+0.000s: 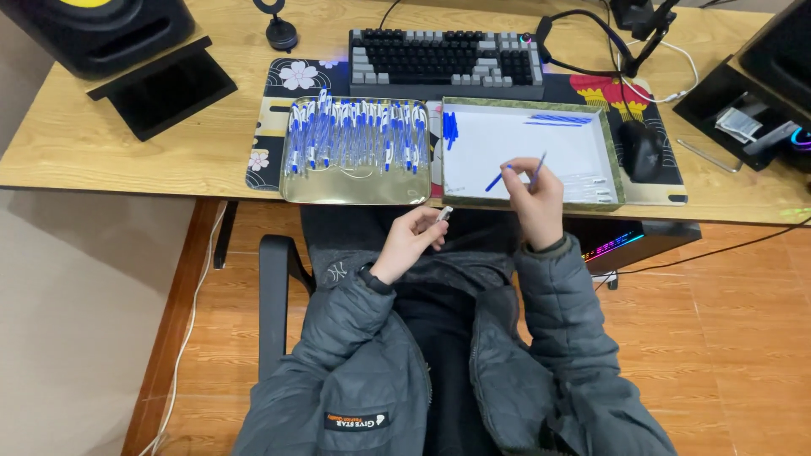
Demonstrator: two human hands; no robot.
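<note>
Both of my arms, in grey padded jacket sleeves, reach forward from my lap toward the near edge of the desk. My left hand [412, 241] sits lower, just short of that edge, palm turned inward, fingers curled closed with thumb and fingertips pinched together. A dark band circles my left wrist. My right hand [534, 196] is raised higher, crossing over the near edge, the forearm angled upward from a bent elbow. Its fingers are bunched, thumb meeting forefinger in a fine pinch, knuckles facing me.

Pen tray [355, 190] left of box [615, 152] (kbd [446, 55] behind)
</note>
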